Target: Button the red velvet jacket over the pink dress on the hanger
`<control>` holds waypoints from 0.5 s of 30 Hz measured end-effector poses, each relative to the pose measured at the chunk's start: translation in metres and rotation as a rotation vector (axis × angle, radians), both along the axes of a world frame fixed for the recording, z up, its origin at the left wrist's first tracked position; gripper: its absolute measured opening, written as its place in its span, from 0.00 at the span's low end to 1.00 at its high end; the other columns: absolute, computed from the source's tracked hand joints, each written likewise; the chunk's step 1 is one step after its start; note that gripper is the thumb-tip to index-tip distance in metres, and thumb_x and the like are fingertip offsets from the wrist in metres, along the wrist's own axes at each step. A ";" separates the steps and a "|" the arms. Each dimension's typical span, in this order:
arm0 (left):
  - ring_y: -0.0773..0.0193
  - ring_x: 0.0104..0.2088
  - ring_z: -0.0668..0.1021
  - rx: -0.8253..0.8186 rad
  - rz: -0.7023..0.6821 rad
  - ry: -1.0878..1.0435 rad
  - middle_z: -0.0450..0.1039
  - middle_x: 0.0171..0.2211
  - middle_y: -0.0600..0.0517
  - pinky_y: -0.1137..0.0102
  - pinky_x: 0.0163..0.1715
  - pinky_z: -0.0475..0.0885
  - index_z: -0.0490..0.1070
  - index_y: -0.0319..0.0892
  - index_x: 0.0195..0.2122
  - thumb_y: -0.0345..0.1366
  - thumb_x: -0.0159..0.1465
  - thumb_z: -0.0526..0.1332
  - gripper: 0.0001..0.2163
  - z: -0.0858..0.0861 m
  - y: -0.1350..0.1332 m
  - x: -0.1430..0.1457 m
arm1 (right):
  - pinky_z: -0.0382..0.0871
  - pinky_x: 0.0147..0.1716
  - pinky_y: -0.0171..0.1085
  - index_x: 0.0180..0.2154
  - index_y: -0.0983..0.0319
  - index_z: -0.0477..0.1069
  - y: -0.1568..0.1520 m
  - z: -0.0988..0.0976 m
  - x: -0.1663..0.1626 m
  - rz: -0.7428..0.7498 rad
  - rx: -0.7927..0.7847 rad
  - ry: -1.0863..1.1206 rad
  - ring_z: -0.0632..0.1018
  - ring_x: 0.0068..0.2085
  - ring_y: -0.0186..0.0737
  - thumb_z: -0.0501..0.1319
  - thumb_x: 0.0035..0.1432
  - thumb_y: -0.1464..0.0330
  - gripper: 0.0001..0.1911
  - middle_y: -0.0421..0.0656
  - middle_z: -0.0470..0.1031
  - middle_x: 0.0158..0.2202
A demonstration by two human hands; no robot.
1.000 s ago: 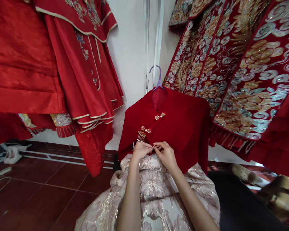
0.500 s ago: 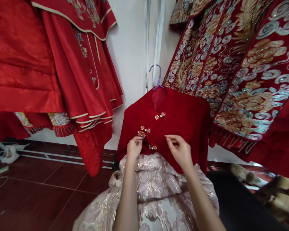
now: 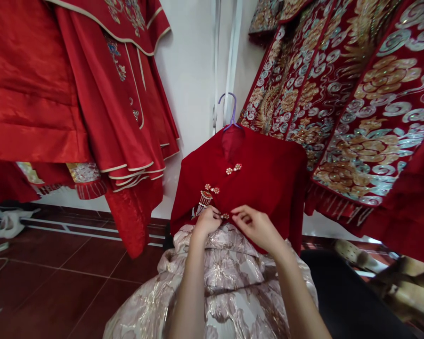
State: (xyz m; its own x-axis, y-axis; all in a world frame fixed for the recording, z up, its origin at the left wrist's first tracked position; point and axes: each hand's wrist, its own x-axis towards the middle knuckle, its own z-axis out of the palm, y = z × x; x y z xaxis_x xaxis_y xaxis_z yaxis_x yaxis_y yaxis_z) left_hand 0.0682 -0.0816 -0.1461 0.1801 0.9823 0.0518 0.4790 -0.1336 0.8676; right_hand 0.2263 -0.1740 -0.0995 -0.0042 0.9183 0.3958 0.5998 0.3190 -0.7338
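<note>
A dark red velvet jacket (image 3: 265,165) hangs from a purple hanger (image 3: 232,110), its front fastened with gold flower-shaped clasps. The upper clasp (image 3: 233,168) sits below the collar. Beneath the middle clasp (image 3: 212,189) dangles a beaded tassel pendant (image 3: 204,201). My left hand (image 3: 208,221) is closed, its fingertips pinched at the left end of the lowest clasp (image 3: 225,216). Just right of that clasp, my right hand (image 3: 257,227) has curled fingers pressed together against the velvet; whether they grip anything is hidden. A shiny pale pink floral brocade skirt (image 3: 219,273) spreads below both hands.
Red garments (image 3: 120,103) hang on the left, and a heavily embroidered red and gold one (image 3: 367,117) on the right. Behind the hanger runs a white upright pole (image 3: 232,56). A black surface (image 3: 346,292) and beige shoes (image 3: 353,252) lie at lower right.
My left hand has let go of the tassel pendant, which now hangs down, and moved right and down to the lowest clasp. My right hand has come left toward that clasp.
</note>
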 end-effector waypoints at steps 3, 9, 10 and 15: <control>0.63 0.34 0.78 -0.003 -0.023 0.026 0.77 0.32 0.47 0.73 0.35 0.69 0.70 0.38 0.35 0.25 0.47 0.64 0.13 0.000 -0.003 0.000 | 0.69 0.31 0.34 0.36 0.56 0.74 0.005 -0.011 0.000 0.087 -0.131 -0.146 0.77 0.29 0.36 0.59 0.54 0.66 0.08 0.39 0.77 0.29; 0.62 0.33 0.79 -0.065 -0.036 -0.008 0.78 0.33 0.46 0.73 0.34 0.69 0.73 0.36 0.33 0.28 0.48 0.66 0.10 0.006 -0.005 0.000 | 0.68 0.32 0.33 0.38 0.56 0.72 0.008 -0.013 0.003 0.042 -0.109 -0.153 0.77 0.30 0.35 0.58 0.55 0.66 0.08 0.38 0.77 0.30; 0.62 0.33 0.79 -0.064 -0.029 -0.015 0.78 0.33 0.46 0.73 0.34 0.70 0.73 0.37 0.32 0.28 0.48 0.66 0.09 0.006 -0.004 0.000 | 0.68 0.32 0.33 0.39 0.57 0.72 0.009 -0.014 0.003 0.036 -0.104 -0.155 0.77 0.30 0.35 0.58 0.55 0.66 0.09 0.38 0.77 0.31; 0.62 0.33 0.80 -0.037 -0.056 -0.049 0.79 0.30 0.47 0.73 0.34 0.71 0.76 0.39 0.28 0.29 0.49 0.67 0.05 0.003 -0.002 -0.002 | 0.68 0.32 0.33 0.41 0.57 0.69 0.019 -0.026 0.006 -0.023 -0.095 -0.174 0.77 0.30 0.35 0.58 0.56 0.66 0.10 0.38 0.77 0.32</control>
